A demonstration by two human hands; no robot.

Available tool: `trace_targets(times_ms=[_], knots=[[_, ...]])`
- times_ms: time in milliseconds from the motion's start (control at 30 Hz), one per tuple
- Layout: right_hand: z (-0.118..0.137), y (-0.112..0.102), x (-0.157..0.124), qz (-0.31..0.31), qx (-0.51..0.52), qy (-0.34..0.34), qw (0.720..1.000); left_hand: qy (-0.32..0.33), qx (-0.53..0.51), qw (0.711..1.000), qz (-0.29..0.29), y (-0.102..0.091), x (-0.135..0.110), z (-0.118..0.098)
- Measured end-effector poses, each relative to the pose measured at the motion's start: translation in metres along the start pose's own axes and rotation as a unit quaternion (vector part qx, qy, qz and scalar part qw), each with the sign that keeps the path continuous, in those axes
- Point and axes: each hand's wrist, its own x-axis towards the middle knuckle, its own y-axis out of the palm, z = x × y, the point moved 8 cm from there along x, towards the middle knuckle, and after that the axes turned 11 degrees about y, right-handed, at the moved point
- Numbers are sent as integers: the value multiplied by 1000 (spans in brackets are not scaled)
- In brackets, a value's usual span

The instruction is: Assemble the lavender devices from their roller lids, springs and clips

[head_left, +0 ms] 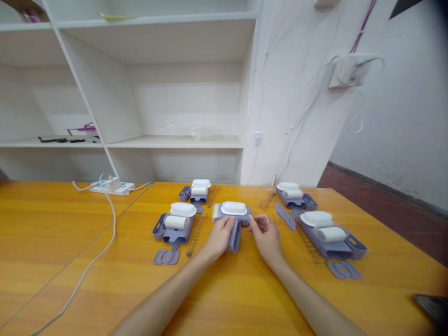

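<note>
My left hand (217, 240) grips a grey-purple plastic sleeve (234, 237) with an open end, tilted above the table. A coil spring (261, 221) is in the closed fingers of my right hand (268, 242), partly hidden by them. Just behind both hands lies a grey-purple plastic body (242, 217) topped by a white oval piece (234, 208), with a white roller (215, 212) at its left end.
Similar part sets stand left (178, 223) and right (325, 233), two per side, with loose springs (196, 234) and flat purple cut-out plates (166, 257). A power strip (112, 186) trails a white cable (91, 266) across the left. A dark flat object (432, 305) lies at right.
</note>
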Motion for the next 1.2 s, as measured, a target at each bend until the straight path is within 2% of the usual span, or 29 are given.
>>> trace_targets(times_ms=[33,67,267,433,567,767,933,1200], knots=[[0,1,0,8,13,6,1000,22,10,999,22,5,-7,2],[0,2,-1,16,28,14,999,36,13,999,10,4,-11,4],[-8,10,-2,41,117,81,989,35,-14,995,-93,-12,-4,11],[-13,16,-2,56,169,111,978,23,-24,996,-84,0,3,12],[-19,14,0,49,213,139,966,39,-10,994,-100,3,6,11],[-19,7,-5,10,187,140,972,87,11,991,-102,1,3,5],[-12,11,-11,18,180,124,976,99,39,987,-122,-1,-3,2],[-20,13,-8,10,228,146,963,116,34,973,-195,-13,-7,3]])
